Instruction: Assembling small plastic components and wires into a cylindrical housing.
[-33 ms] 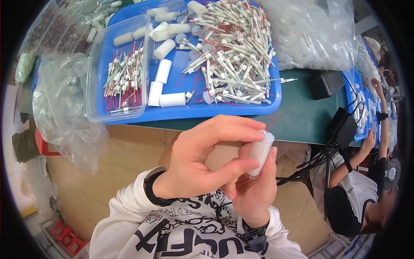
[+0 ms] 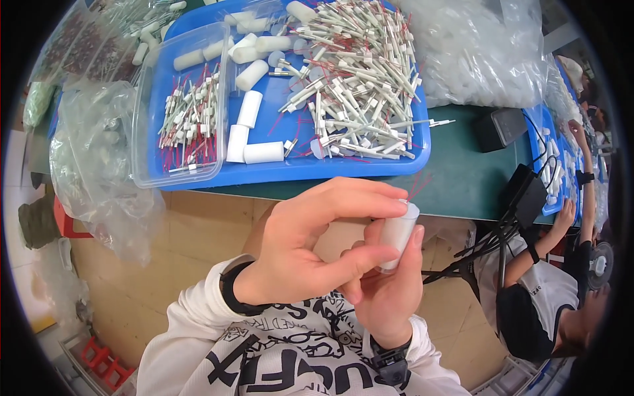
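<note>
In front of my chest, both hands hold a white plastic cylinder (image 2: 399,239), tilted slightly, with thin red wires (image 2: 419,187) sticking out at its top. My left hand (image 2: 310,244) has its index fingertip on the top rim and its thumb against the side. Around the lower part curls my right hand (image 2: 393,290), its thumb along the right side. Beyond them lies a blue tray (image 2: 284,173) with a large heap of slim white parts with red wires (image 2: 360,86). Loose white cylinders (image 2: 263,152) lie left of that heap.
A clear plastic box (image 2: 142,158) inside the tray holds more wired parts. Plastic bags (image 2: 99,158) hang at left; a bag of white pieces (image 2: 482,53) sits at back right. A black adapter (image 2: 525,195) with cables is on the green table (image 2: 456,158). A co-worker (image 2: 541,297) sits at right.
</note>
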Available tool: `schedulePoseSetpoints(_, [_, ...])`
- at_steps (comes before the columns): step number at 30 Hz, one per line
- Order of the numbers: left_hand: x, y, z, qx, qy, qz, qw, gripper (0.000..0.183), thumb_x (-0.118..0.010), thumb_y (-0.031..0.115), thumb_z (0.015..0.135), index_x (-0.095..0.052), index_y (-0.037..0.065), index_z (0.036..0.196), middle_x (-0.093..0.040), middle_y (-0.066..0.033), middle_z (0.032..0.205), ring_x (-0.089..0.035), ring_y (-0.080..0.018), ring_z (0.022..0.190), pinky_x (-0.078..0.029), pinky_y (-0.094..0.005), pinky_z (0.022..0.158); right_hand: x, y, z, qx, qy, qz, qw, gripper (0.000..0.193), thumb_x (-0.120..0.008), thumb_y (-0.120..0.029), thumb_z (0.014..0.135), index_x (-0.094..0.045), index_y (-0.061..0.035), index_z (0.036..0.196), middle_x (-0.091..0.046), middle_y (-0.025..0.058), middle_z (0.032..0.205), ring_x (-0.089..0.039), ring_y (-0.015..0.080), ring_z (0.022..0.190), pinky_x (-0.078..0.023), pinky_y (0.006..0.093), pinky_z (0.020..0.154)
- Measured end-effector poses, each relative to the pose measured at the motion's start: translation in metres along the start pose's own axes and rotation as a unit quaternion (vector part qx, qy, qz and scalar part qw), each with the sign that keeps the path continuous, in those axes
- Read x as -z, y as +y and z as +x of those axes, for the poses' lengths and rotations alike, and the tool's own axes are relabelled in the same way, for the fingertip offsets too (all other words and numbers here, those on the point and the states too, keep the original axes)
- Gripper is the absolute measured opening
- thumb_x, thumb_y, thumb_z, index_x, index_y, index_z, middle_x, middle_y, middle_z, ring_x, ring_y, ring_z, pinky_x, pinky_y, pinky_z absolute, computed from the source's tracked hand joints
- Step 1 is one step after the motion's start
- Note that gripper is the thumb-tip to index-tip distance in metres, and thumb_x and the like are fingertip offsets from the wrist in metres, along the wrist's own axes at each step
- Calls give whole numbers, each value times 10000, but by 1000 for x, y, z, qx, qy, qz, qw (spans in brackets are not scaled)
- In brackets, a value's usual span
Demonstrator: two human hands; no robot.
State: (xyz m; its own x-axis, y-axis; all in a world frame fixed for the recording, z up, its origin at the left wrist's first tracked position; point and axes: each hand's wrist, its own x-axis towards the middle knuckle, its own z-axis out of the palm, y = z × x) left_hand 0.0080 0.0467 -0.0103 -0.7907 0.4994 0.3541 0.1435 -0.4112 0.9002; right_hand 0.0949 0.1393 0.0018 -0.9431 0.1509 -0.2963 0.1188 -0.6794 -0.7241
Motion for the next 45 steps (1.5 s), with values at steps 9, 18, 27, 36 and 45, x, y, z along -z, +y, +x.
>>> schedulePoseSetpoints(9, [-3,-4,-5,-27,-18,29,999,305,-680,-12,727,-622,7,1025,-664,-105,908,-642,-122,692,-485,-224,555,-11,3,-4,43,30,-68,996,516,-206,-479,968,-459,-30,960,-476,-1,726,-413,42,508,-282,172,409])
schedulePoseSetpoints(18, [-3,-12,-7,-42,7,-17,999,274,-649,-45,752,-595,-24,1020,-653,-119,921,-635,-161,757,-500,-255,629,-17,2,-1,24,84,-117,989,543,-180,-478,966,-481,-26,978,-482,27,682,-384,98,477,-297,213,452])
schedulePoseSetpoints(27, [6,8,0,137,-3,-127,982,345,-538,-39,843,-471,-19,1181,-607,-200,1031,-631,-180,837,-528,-282,697,11,10,3,148,-18,-99,984,352,-362,-241,966,-360,45,1172,-580,185,981,-596,198,753,-500,291,695])
schedulePoseSetpoints(36, [-13,-2,3,45,71,-32,996,426,-645,-92,748,-454,-21,1122,-608,-170,956,-633,-203,866,-533,-298,735,7,34,4,289,131,-107,942,112,-560,62,832,-528,57,939,-612,111,923,-594,116,825,-481,239,747])
schedulePoseSetpoints(45, [-25,-13,5,-11,116,-42,992,353,-723,-39,716,-531,-26,1012,-600,-77,893,-622,-119,758,-533,-242,653,0,31,1,207,176,65,960,84,-550,-1,869,-577,56,925,-625,105,798,-596,152,637,-488,251,584])
